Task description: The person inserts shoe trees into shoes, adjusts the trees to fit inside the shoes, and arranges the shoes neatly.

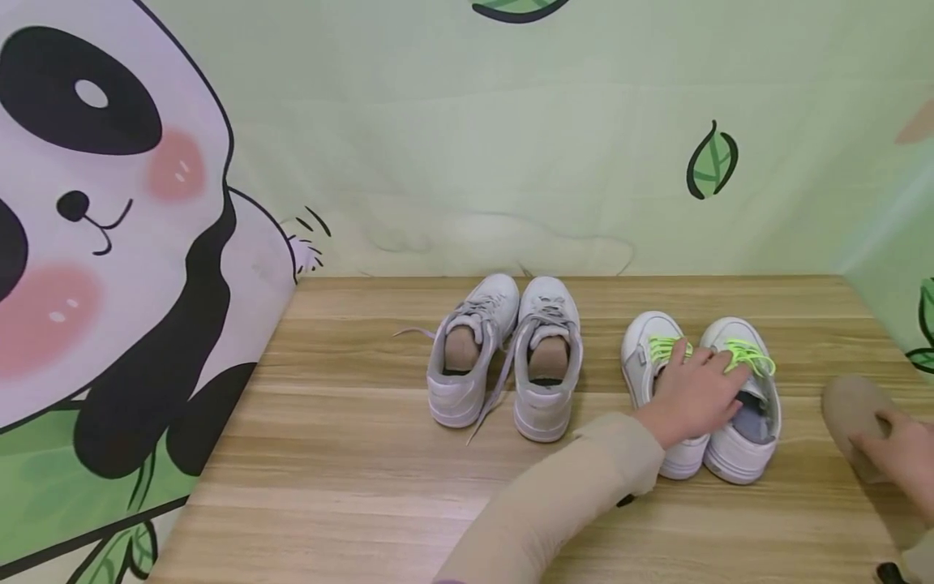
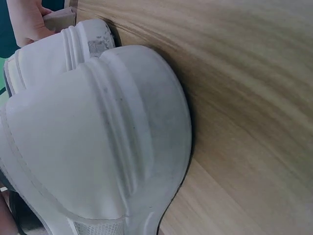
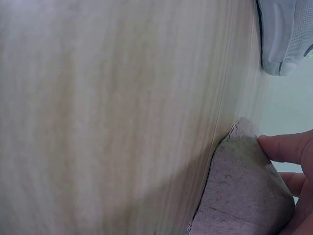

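My left hand (image 1: 696, 395) lies over a pair of white sneakers with bright green laces, touching the left sneaker (image 1: 639, 369) and the right sneaker (image 1: 744, 454). Whether its fingers grip them cannot be made out. In the left wrist view, one sneaker heel (image 2: 63, 147) fills much of the picture. Off to the right, my right hand (image 1: 901, 454) pinches a beige insole (image 1: 850, 410) at its edge. Seen from the right wrist, the insole (image 3: 244, 191) is low over the wooden floor, with thumb and fingers at its side.
Left of the hands stands a second pair of pale sneakers, one left (image 1: 460, 397) and one right (image 1: 543, 410), with loose laces and brown insoles inside. A green cloth backdrop (image 1: 438, 162) borders the wood surface (image 1: 350, 454). A panda print (image 1: 146, 243) covers the left side.
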Demonstrator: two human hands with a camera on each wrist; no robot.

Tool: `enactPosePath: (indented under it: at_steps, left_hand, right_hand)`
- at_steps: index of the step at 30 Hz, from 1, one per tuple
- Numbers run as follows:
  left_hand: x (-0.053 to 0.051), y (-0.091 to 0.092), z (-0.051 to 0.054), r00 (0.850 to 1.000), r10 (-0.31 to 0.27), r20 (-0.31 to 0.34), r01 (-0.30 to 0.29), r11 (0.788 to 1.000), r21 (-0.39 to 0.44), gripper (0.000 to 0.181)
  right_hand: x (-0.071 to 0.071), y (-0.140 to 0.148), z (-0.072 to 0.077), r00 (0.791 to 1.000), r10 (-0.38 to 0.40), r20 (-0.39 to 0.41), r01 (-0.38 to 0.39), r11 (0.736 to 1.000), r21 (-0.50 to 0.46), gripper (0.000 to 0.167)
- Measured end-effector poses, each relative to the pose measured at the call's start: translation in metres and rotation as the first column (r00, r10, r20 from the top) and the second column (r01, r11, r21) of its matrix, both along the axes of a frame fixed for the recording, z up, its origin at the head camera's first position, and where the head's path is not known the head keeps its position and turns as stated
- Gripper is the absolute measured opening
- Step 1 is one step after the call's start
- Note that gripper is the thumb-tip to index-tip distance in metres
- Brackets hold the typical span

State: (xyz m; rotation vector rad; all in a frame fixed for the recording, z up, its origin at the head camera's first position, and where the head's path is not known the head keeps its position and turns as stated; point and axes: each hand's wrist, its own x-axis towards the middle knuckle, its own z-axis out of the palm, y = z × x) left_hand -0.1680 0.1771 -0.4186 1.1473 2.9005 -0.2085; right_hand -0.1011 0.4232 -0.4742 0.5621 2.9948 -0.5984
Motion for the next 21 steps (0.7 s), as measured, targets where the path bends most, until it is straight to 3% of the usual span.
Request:
enactPosePath:
  at_steps: [10,16,21]
  left_hand:
    - [-0.003,0.008,0.0,0.994,-0.064,-0.092,0.061,0.998,-0.034,0.033]
    - [-0.003,0.012,-0.001,0.989,-0.062,-0.132,0.055,0.997,-0.057,0.029]
    - [-0.005,0.017,-0.004,0.992,-0.041,-0.115,0.034,0.997,-0.064,0.029]
  right_hand:
    - [0.001,-0.001,0.003,1.0,0.012,0.013,-0.013,0.999,0.047,0.057]
    - [0.001,0.0,0.004,0.999,0.024,0.026,-0.025,0.998,0.058,0.056]
    - [0.002,-0.001,0.006,0.999,0.032,0.028,-0.033,0.997,0.065,0.056]
